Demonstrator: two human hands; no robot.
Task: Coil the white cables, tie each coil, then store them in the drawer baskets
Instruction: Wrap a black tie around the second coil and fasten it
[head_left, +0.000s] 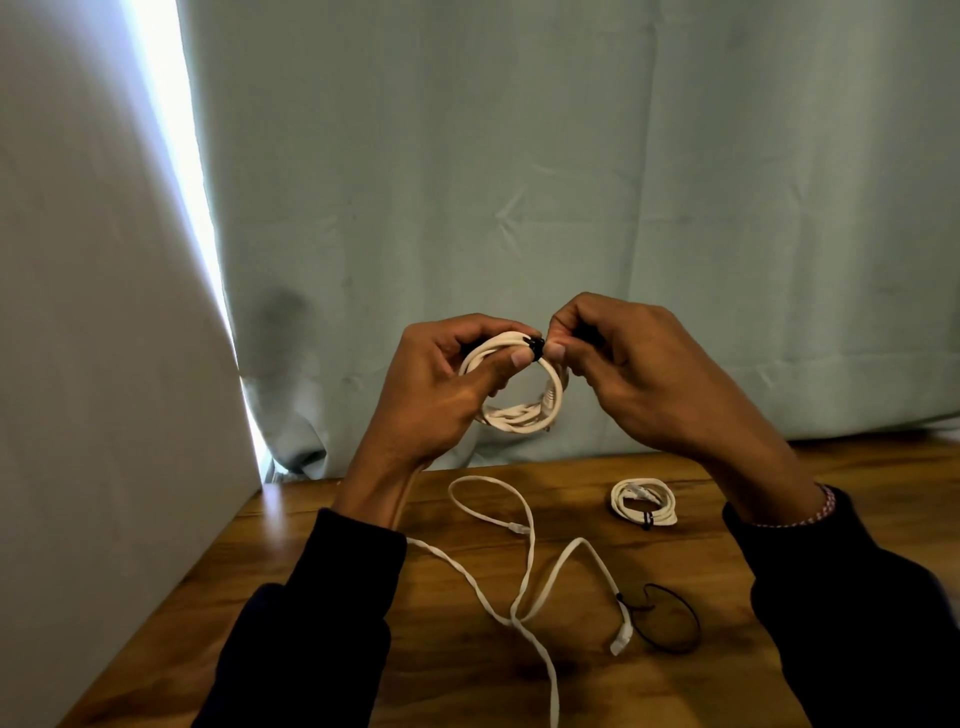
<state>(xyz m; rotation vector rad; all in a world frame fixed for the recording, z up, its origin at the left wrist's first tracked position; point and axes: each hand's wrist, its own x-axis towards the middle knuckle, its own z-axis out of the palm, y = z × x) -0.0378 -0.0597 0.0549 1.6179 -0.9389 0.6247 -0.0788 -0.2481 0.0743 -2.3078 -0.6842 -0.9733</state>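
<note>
We hold a coiled white cable up above the bench, between both hands. The left hand is closed around the coil's left side, its thumb pressed on the black tie at the top of the loop. The right hand is pinched shut on the free end of that tie, its thumb tip just beside the left thumb. We judge the step in hand to be the tying of this second coil: the band sits around the strands but is not yet shown to be finished. The next move, as we read it, calls for cinching or wrapping the tie while the left hand keeps the loops from springing apart.

Below the hands, on the bench, lies a loose white cable, uncoiled, running off the near edge. A black elastic loop lies touching its right-hand connector end. Farther right, well apart from the hands, rests a finished coil, already bound with a dark tie. A pale curtain hangs behind the bench. No drawer baskets are in view.
</note>
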